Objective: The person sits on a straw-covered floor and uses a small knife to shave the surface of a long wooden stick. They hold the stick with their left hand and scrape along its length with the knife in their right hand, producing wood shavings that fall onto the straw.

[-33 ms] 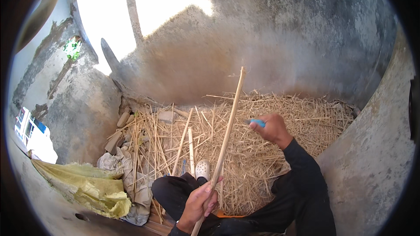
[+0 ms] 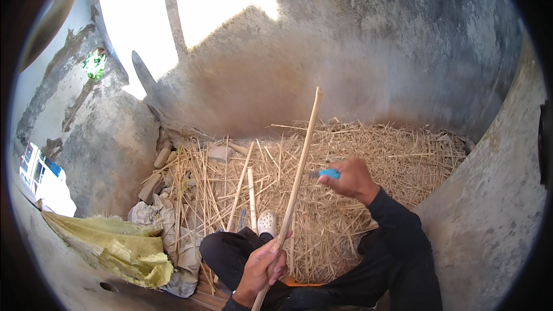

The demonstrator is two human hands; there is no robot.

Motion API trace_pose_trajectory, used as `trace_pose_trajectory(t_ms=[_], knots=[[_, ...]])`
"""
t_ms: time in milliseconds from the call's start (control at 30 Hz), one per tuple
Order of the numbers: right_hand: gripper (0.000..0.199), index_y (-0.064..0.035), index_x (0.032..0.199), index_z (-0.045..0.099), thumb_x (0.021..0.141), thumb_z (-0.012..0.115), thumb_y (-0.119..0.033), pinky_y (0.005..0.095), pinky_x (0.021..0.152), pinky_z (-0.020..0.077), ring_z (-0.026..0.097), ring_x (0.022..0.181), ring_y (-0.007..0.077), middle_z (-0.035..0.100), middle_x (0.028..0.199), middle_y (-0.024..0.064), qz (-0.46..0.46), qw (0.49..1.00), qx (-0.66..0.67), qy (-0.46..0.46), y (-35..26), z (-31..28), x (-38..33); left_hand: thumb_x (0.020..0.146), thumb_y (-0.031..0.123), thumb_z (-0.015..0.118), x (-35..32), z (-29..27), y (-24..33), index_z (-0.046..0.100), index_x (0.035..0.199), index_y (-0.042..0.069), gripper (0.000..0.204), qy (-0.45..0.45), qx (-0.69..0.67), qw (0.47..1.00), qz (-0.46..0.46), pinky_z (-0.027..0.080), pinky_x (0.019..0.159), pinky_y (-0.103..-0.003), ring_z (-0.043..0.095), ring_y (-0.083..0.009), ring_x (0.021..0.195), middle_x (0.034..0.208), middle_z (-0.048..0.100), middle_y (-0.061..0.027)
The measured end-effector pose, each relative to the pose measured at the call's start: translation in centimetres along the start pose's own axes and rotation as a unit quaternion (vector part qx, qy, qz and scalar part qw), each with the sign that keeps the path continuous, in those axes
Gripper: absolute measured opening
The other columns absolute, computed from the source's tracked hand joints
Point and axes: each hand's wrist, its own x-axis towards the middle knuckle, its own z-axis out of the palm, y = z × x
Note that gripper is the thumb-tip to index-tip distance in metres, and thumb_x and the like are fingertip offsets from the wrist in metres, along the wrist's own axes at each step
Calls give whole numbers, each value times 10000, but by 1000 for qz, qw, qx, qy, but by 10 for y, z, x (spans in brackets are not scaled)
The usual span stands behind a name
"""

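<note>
Head camera, looking down: the lower end of the long split-bamboo strip (image 2: 300, 164) ran out of sight past the bottom edge, and the left forearm was mostly cut off there too. From where I stood, the left hand (image 2: 262, 268) was wrapped firmly round the strip near its lower part, its far fingers hidden behind the wood. The strip leaned up and slightly right, its frayed top standing against the stained wall (image 2: 368, 75). The right hand (image 2: 356, 179) was clenched on a small blue-handled knife (image 2: 330, 173), its palm covering part of the grip; the short dark blade pointed left, just beside the strip — a narrow gap showed, though I couldn't judge the depth between them. An orange thing (image 2: 299, 283) under the person was too covered to name, and sunlight washed out the upper left of the wall.

Compared with the earlier frame, the right hand had come lower and leftward, bringing the blade closer to the strip, whose top had shifted slightly left; the left hand kept its place.

Straw-like shavings (image 2: 397, 155) filled much of the walled corner, and a cream perforated clog (image 2: 266, 219) held a foot, partly covered by the dark trouser leg (image 2: 224, 253). Torn yellow sacking (image 2: 115, 245) lay crumpled over grey cloth (image 2: 187, 259) — whether it wrapped anything, I couldn't tell.
</note>
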Motion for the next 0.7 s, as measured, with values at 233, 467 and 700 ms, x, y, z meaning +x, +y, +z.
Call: trace_pose_trajectory(t_ms=[233,467,700], knots=[[749,-104,481,521,758,506,-800,382,390,383,490,365,251,464,410,73,65,995,-58,49,26,-1,16,1003,273,398,-4,15,-3,324,1427,-39,531,9,8,999,-37,339,504,-214,328,-64,379,576,377,14],[764,-84,537,621,787,470,-790,371,396,393,508,369,248,470,401,62,-6,999,-35,27,-1,20,15,1013,274,407,-10,11,-2,320,1439,-14,522,24,14,1000,-8,316,478,-201,309,-59,393,589,357,21],[778,-102,500,567,772,446,-821,382,386,390,503,365,211,468,413,42,-1,998,-52,36,9,22,14,1034,251,399,-8,8,-2,293,1473,55,492,6,37,999,-28,310,446,-180,340,-57,497,649,381,16]])
